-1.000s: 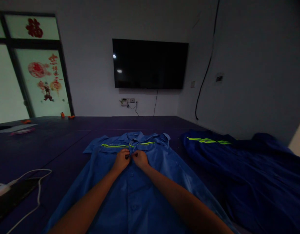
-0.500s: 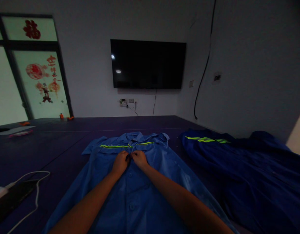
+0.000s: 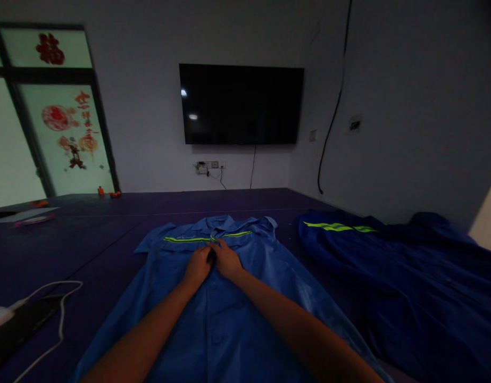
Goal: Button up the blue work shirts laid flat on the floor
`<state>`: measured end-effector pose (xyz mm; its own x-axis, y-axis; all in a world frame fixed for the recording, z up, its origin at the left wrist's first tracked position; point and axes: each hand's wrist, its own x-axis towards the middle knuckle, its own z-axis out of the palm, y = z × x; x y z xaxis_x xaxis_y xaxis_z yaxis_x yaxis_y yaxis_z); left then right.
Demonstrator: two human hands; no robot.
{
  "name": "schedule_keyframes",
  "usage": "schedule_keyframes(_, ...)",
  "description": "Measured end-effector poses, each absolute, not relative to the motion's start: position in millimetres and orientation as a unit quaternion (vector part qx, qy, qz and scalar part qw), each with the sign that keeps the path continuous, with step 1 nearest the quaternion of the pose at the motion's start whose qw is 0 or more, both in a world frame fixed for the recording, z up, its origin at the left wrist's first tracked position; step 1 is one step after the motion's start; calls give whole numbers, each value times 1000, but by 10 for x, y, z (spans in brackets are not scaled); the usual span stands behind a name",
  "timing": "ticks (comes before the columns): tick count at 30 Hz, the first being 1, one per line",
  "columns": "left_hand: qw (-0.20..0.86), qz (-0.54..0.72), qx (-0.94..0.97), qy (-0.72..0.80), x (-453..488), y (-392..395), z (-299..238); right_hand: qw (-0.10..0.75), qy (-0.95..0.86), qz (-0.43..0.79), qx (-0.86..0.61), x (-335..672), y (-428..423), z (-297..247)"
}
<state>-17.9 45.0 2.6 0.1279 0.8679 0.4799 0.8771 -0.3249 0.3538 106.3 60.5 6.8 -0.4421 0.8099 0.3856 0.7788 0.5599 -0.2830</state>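
A blue button-up work shirt (image 3: 265, 276) with yellow-green chest stripes lies spread out in front of me, collar at the far end. Both hands meet at its front placket, just below the stripes. My left hand (image 3: 199, 264) is closed, pinching the placket edge. Beside it, my right hand (image 3: 226, 260) is closed too, its fingertips on the same bit of placket. Whatever button sits between the fingers is hidden. Lower down the placket, a button (image 3: 216, 338) shows faintly.
A darker blue garment (image 3: 421, 282) with a yellow-green stripe lies heaped at the right. On the left are a white cable (image 3: 61, 308) and a dark flat object (image 3: 25, 324). The purple surface (image 3: 109, 229) reaches the wall, where a television (image 3: 241, 103) hangs.
My right hand has shifted slightly up and left, its fingers now reaching nearer the stripe and closer to my left hand. The left hand has hardly moved.
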Motion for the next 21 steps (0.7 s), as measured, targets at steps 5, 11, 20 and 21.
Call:
schedule_keyframes(5,-12,-304,-736,-605,-163,420,73,222,-858,20,-463,1068,602,77)
schedule_keyframes(11,-12,-300,-729,-615,-156,406,83,227,-854,28,-468,1048,610,65)
schedule_keyframes(20,47,-250,-718,-647,-159,389,79,234,-829,29,-507,1020,647,42)
schedule_keyframes(21,56,-243,-716,-652,-156,379,83,233,-828,25,-510,1019,647,41)
